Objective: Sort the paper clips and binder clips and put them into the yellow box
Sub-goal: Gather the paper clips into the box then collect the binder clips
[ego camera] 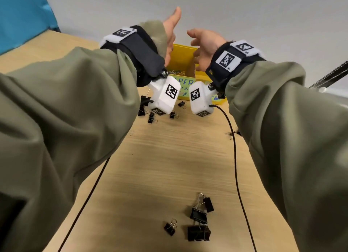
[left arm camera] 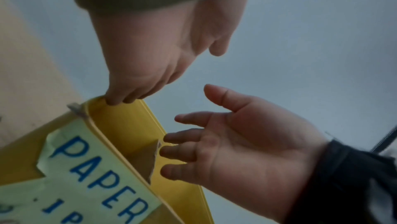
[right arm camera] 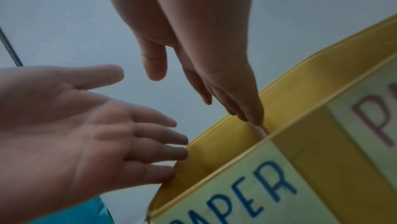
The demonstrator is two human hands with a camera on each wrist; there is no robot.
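The yellow box (ego camera: 183, 52) stands at the far end of the table, with a green "PAPER" label (left arm camera: 92, 168) on its front and a cardboard divider (left arm camera: 154, 159) inside. Some wire paper clips (ego camera: 176, 71) lie in its left compartment. Both hands hover over the box with palms facing each other and hold nothing. My left hand (ego camera: 170, 38) has its thumb up, and its fingers (left arm camera: 120, 98) hang down to the box's far rim. My right hand (ego camera: 203, 48) is spread, its fingertips (right arm camera: 255, 120) close above the divider. Black binder clips (ego camera: 200, 219) lie near me.
More binder clips (ego camera: 150, 116) are scattered just in front of the box, one lone clip (ego camera: 170, 228) at the near edge. Two black cables (ego camera: 235, 157) run along the wooden table (ego camera: 169, 167). A blue panel (ego camera: 22, 16) stands at back left, a grey wall behind.
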